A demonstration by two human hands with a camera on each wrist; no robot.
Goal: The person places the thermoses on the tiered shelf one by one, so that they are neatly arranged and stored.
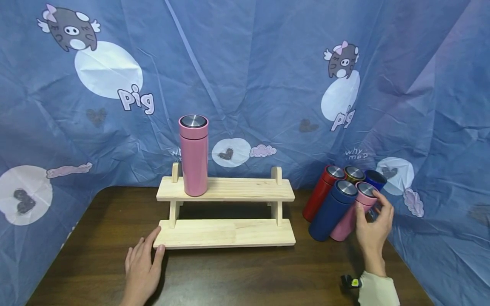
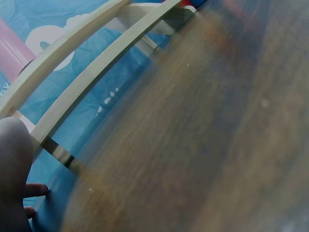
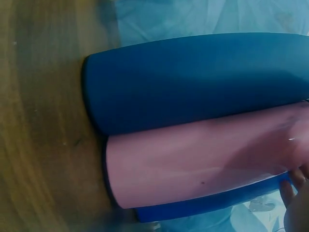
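From my head view, I see blue cloth [image 1: 38,127] at the far left, printed with pigs and hearts and running across the whole back behind the brown counter [image 1: 245,276]. The left hand [image 1: 141,265] comes next, its fingers extended and the thumb spread wide from them, the tips against the left end of the pale wooden rack [image 1: 226,233] at the lower board. On the upper board, left of its middle, I see a pink bottle [image 1: 195,165] standing upright with a silver-topped lid. Well apart from the rack on its right, more bottles crowd together on the counter: a red bottle [image 1: 319,195], then a navy bottle [image 1: 331,214] in front, then a second pink bottle [image 1: 346,221] just beside the navy one. Behind these I make out a gold bottle [image 1: 354,173], mostly hidden, and farther right a blue bottle [image 1: 375,179]. The right hand [image 1: 375,229] reaches in from that side, thumb and fingers closed around the top of the second pink bottle. My right wrist view shows that bottle between the navy and blue ones. A pale sleeve [image 1: 379,290] covers the right forearm.
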